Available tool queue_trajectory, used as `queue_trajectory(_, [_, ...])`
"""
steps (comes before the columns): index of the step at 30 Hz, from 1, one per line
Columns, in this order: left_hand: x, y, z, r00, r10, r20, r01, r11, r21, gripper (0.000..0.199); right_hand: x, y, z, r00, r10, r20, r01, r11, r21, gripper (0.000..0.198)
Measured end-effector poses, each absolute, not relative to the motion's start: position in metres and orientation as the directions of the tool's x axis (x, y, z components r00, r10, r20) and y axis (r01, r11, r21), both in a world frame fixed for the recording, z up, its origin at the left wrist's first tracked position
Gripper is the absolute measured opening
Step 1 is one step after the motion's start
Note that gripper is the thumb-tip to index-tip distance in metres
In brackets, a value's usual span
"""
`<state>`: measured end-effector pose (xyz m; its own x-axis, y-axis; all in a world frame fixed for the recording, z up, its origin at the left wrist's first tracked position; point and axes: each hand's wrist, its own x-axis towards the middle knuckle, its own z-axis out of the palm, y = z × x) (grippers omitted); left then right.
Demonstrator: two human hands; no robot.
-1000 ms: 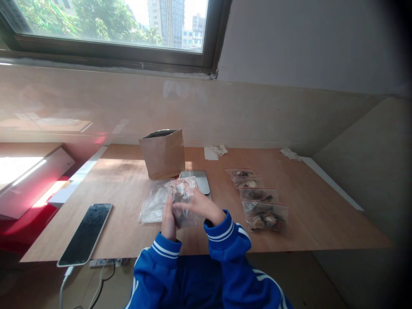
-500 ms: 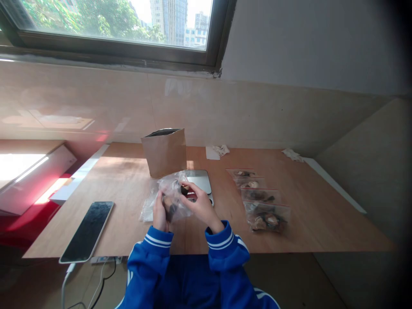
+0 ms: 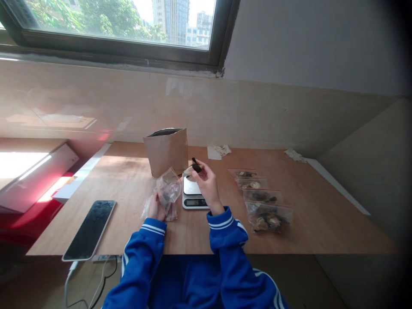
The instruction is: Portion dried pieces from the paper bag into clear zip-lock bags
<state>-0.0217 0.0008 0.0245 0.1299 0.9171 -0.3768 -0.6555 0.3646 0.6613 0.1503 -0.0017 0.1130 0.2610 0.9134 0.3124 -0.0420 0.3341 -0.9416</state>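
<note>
My left hand point(image 3: 156, 209) is closed around a clear plastic bag point(image 3: 169, 185), its mouth gaping toward the upper right. Pinched in the fingers of my right hand point(image 3: 209, 186) are dark and pale dried pieces point(image 3: 196, 168), perhaps dried mushroom; their exact kind is unclear. They hang above the pan of a small kitchen scale point(image 3: 190, 187), whose display is too small to read. Behind the bag stands an open brown pouch point(image 3: 167, 151) with a silvery lining. More clear plastic lies under and beside my left hand, and what is inside the held bag is hard to make out.
On the right, several zip bags point(image 3: 270, 219) of dried pieces lie in a column. A phone point(image 3: 90, 229) with a cable rests at the front left edge. Crumpled tissue point(image 3: 222, 150) sits on white paper near the wall, another tissue point(image 3: 295, 156) at the back right.
My right hand has come out of the bag, moving up with dried pieces over the scale. My left hand has shifted slightly left with the bag, and the scale's display is uncovered.
</note>
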Motion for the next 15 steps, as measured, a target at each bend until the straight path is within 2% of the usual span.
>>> queue_trajectory(4, [-0.023,0.003,0.019,0.127,0.917,-0.378,-0.627,0.369,0.686,0.04,0.15,0.042,0.164,0.266,0.773,0.575,0.177,0.548,-0.818,0.043])
queue_trajectory(8, [-0.024,0.005,0.016,0.157,0.91,-0.384,-0.662,0.385,0.643,0.042,0.138,0.093,0.204,0.078,0.6,0.796,0.406,0.71,-0.575,0.038])
queue_trajectory(11, [-0.023,0.004,0.018,0.159,0.908,-0.387,-0.678,0.386,0.626,0.042,0.124,0.121,0.205,-0.133,0.56,0.818,0.501,0.75,-0.432,0.04])
queue_trajectory(15, [-0.022,0.003,0.02,0.165,0.904,-0.394,-0.683,0.393,0.616,0.042,0.111,0.132,0.182,-0.248,0.567,0.786,0.532,0.757,-0.378,0.04])
